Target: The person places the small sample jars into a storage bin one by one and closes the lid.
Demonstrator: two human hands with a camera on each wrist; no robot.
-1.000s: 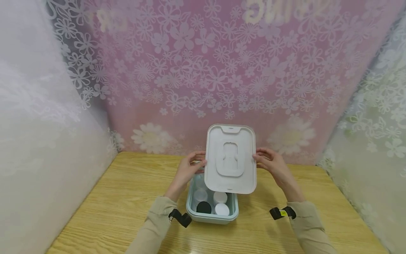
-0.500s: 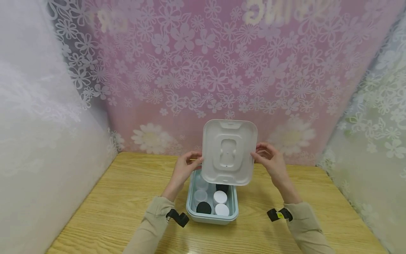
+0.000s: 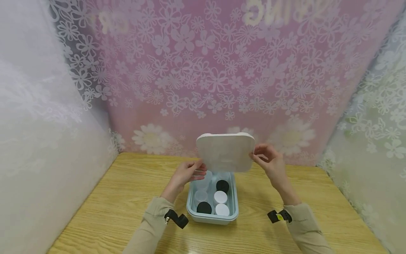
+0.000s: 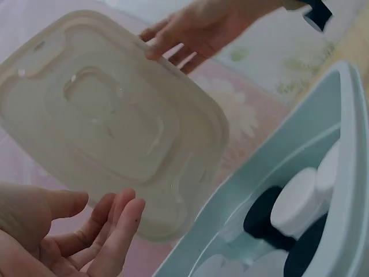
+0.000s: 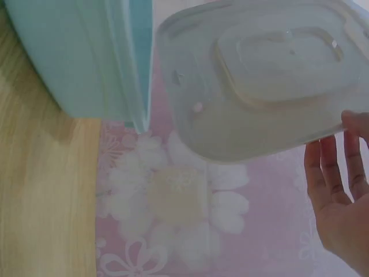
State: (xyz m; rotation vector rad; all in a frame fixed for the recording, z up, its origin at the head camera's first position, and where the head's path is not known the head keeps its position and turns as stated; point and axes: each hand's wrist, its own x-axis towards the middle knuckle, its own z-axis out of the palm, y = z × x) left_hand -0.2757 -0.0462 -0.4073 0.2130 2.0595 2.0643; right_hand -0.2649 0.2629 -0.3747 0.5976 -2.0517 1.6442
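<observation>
A white plastic lid is held in the air above the far end of an open pale blue box on the wooden table. My right hand pinches the lid's right edge. My left hand is at the lid's lower left corner with relaxed fingers just under its rim; whether they touch it I cannot tell. The left wrist view shows the lid's underside and the right hand on its far edge. Inside the box stand small jars with black caps and white caps, and clear ones.
The wooden table is enclosed by a pink floral curtain behind and white lace curtains at both sides. In the right wrist view the box's outer wall sits left of the lid.
The lid has tipped from nearly upright, with its underside facing me, to a flatter tilt farther back. More of the jars now show. The left hand has dropped slightly.
</observation>
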